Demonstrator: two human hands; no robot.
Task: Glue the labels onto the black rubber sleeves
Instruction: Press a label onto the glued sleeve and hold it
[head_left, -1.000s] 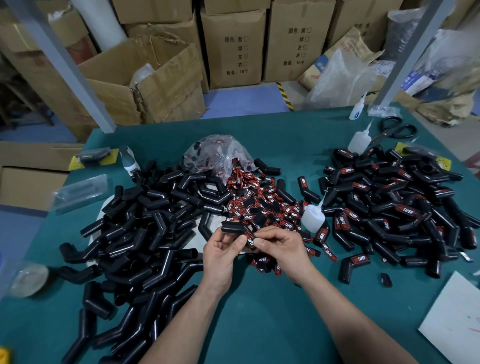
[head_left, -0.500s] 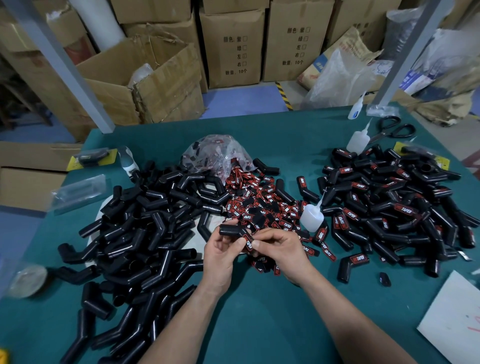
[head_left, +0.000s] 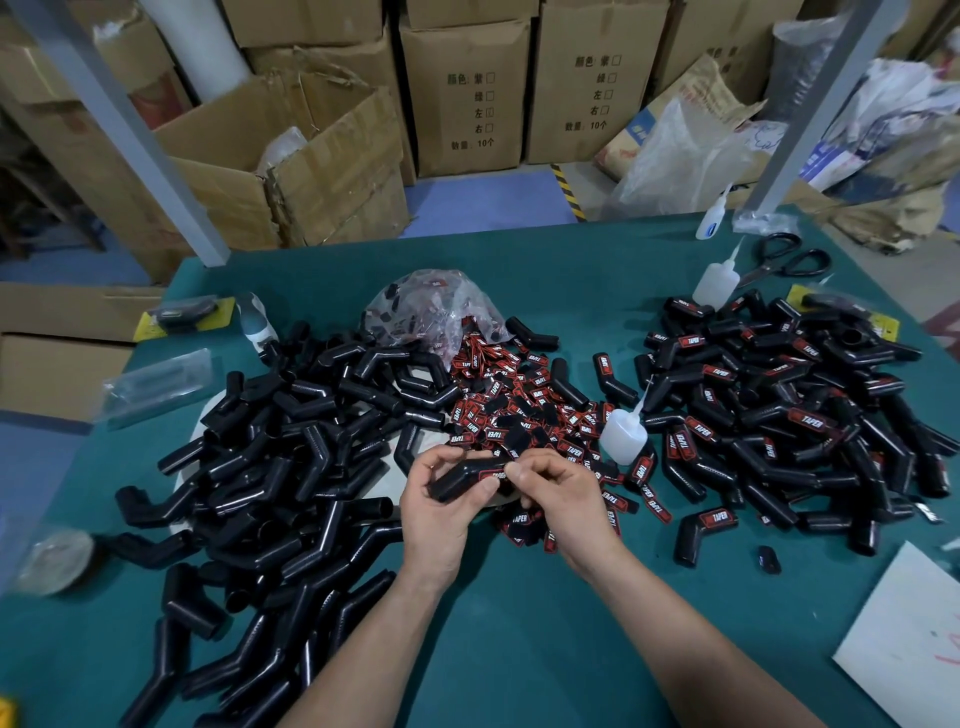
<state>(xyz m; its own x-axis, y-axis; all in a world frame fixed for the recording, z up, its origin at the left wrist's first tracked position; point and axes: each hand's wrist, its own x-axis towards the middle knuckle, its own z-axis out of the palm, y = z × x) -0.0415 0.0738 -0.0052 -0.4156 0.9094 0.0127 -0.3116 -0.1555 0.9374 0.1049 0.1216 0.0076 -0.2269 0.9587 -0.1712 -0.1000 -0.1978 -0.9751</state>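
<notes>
Left hand (head_left: 441, 506) grips the sleeve (head_left: 457, 480), its long axis slanting across toward the right hand (head_left: 563, 493). That hand's fingertips pinch the label (head_left: 492, 475) against the sleeve's nearer end, just above the worktop (head_left: 519, 649).

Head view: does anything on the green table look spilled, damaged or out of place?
Red-and-black printed labels spill out of the crumpled clear plastic bag in a loose heap, probably on purpose. Behind the green table, the open brown cardboard box has ragged flaps. No glue spill shows.
</notes>
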